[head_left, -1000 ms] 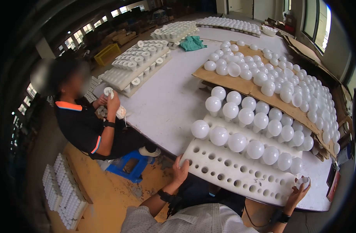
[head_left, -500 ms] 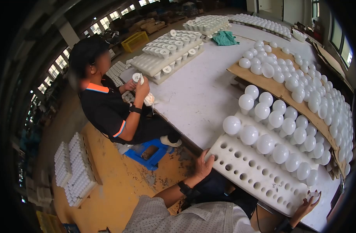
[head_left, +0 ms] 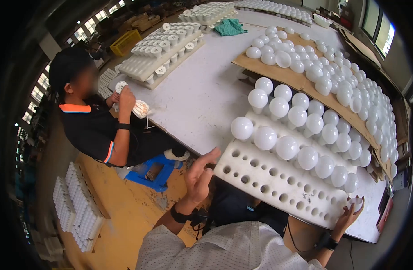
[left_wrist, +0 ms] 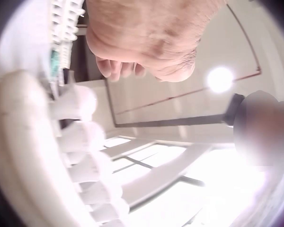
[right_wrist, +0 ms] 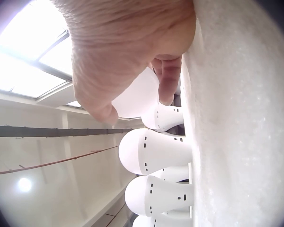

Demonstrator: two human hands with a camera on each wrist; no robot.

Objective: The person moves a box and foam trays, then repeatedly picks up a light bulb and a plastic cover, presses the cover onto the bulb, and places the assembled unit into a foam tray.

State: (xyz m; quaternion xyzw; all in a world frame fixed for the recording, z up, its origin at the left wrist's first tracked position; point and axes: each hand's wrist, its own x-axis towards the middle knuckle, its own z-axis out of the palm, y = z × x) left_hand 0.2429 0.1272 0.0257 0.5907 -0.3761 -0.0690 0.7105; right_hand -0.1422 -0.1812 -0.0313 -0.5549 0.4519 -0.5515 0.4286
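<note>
My right hand [head_left: 346,218] grips a white lampshade-like bulb cover [head_left: 356,204] by the right end of a white foam tray [head_left: 260,174]. In the right wrist view, the thumb and fingers curl round that pale dome [right_wrist: 135,97]. Off the tray's left end, my left hand [head_left: 199,177] is raised with relaxed fingers and holds nothing. The tray's near side has rows of bare holes. Along its far side stands a row of round white bulbs [head_left: 287,147], also visible beside the tray in the left wrist view.
Behind the tray are more bulbs [head_left: 314,123], then a cardboard sheet [head_left: 247,64] covered with white domes. A person in black [head_left: 94,128] sits at the left, handling a white part. Stacked trays [head_left: 134,74] and a green cloth [head_left: 230,28] lie farther back on the white table [head_left: 188,103].
My left hand has let go of the tray's left end and moved off it, its fingers loosened. The right hand keeps the cover by the right end. The head view has swung about.
</note>
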